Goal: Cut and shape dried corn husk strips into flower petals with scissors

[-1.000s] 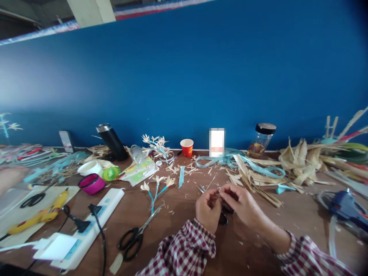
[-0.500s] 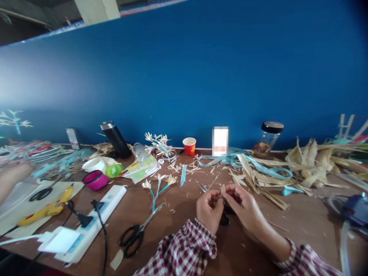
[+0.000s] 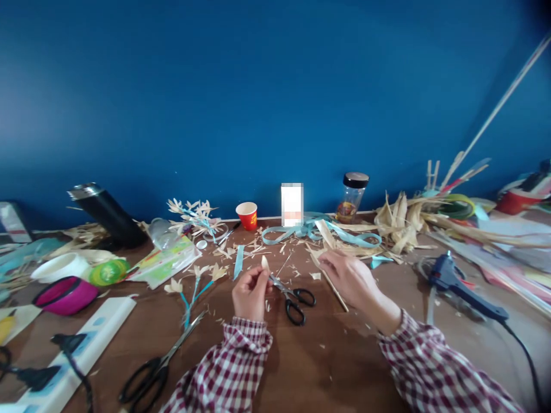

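Observation:
My left hand point(image 3: 249, 289) is closed, pinching a small pale husk petal point(image 3: 264, 263) upright between thumb and fingers. My right hand point(image 3: 350, 276) reaches to the right over pale husk strips point(image 3: 333, 281) on the brown table point(image 3: 327, 355); its fingers are curled on the strips, but whether they grip one is hidden. Small black-handled scissors point(image 3: 295, 301) lie on the table between the two hands. A husk flower with a blue stem point(image 3: 196, 281) lies left of my left hand.
Large black scissors point(image 3: 150, 367) lie at the front left beside a white power strip point(image 3: 81, 344). A blue glue gun point(image 3: 456, 281) rests at the right. A red paper cup point(image 3: 247, 215), a jar point(image 3: 350, 198), a black flask point(image 3: 105, 215), blue ribbon point(image 3: 310, 229) and a husk pile point(image 3: 404, 221) line the blue wall.
My hands have parted: the right one left the petal and moved right to the husk strips, the left keeps the petal. The small scissors now show. The view swung right and down.

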Demonstrator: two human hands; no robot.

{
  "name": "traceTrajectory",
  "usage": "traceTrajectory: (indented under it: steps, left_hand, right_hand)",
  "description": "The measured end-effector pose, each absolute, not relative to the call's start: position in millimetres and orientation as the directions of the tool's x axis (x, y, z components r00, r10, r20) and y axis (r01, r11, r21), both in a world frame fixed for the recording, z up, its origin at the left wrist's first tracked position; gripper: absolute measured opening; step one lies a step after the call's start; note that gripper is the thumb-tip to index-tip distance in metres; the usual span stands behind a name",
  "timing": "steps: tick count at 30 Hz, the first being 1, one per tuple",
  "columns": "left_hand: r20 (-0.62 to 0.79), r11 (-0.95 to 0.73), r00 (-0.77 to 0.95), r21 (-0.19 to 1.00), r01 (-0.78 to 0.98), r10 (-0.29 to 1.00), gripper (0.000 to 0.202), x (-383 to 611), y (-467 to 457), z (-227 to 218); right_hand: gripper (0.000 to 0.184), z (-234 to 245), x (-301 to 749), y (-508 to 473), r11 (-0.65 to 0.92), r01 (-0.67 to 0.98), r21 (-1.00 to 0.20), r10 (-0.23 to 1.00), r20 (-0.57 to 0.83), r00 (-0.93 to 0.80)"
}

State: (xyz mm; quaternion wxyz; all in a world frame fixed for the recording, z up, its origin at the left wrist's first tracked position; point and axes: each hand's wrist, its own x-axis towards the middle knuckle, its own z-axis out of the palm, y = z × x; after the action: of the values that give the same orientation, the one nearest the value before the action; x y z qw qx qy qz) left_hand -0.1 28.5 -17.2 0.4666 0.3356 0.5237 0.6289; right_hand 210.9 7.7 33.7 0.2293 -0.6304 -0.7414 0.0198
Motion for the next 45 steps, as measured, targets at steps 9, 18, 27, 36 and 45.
traceTrajectory:
  steps: [9,18,27,36,45]
  left_hand:
    - [-0.109,-0.051,-0.458,0.945,-0.322,0.882,0.021,-3.8,35.5,-19.3]
    - [-0.098,-0.054,-0.487,0.956,-0.289,0.868,0.021,-9.4,38.0,-20.1]
    - [-0.048,-0.045,-0.399,0.974,-0.221,0.916,0.018,-0.1,29.2,-19.8]
    - [0.034,-0.087,-0.332,0.985,-0.147,0.943,0.020,2.1,25.2,-19.1]
    - [0.010,-0.034,-0.299,0.996,-0.077,0.954,0.032,2.0,25.9,-21.8]
  right_hand:
    - [0.018,11.3,201.0,12.2,0.193,0.968,-0.160,0.971,0.174,-0.165]
    - [0.023,7.1,212.9,15.2,0.203,0.910,-0.361,0.952,0.289,-0.097]
    - [0.023,7.2,228.7,29.6,0.197,0.786,-0.586,0.933,0.359,0.034]
    - [0.028,6.2,225.1,32.5,0.162,0.815,-0.557,0.946,0.322,0.031]
    - [0.020,45.5,204.9,-24.9,0.148,0.937,-0.317,0.985,0.138,-0.108]
